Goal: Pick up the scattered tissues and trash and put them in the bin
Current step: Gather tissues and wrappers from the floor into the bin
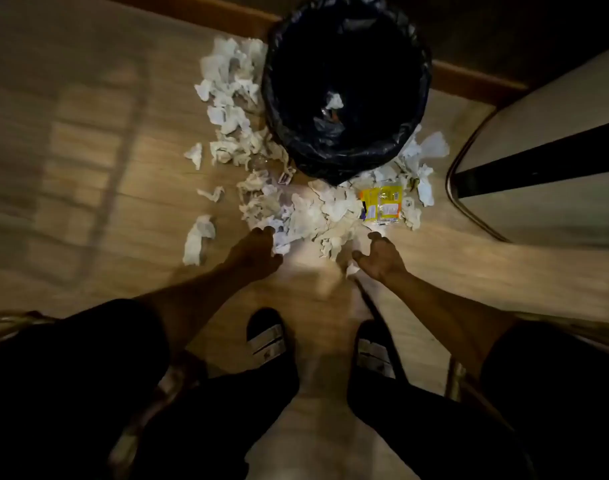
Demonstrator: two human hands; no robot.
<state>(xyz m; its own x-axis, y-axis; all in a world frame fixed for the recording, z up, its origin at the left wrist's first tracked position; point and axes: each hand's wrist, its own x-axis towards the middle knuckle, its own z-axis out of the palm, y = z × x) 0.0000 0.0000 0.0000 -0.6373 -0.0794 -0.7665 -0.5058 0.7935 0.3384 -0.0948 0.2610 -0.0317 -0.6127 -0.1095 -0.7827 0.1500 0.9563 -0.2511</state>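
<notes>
A round bin lined with a black bag (pixel 413 98) stands on the wooden floor, with a few scraps inside. White crumpled tissues lie heaped around its near side (pixel 316 216) and along its left side (pixel 230 81). A yellow wrapper (pixel 382 202) lies among them at the right. My left hand (pixel 258 251) reaches down with its fingertips at the near edge of the heap, fingers apart. My right hand (pixel 379 254) hovers at the heap's near right edge, fingers curled and spread, holding nothing. A small tissue scrap (pixel 351 270) lies beside its thumb.
Loose tissues lie apart at the left (pixel 197 240), (pixel 194 154). A pale cabinet or appliance with a dark stripe (pixel 545 174) stands at the right. A wooden skirting (pixel 206 8) runs behind the bin. My feet in slides (pixel 266 337) stand below the hands.
</notes>
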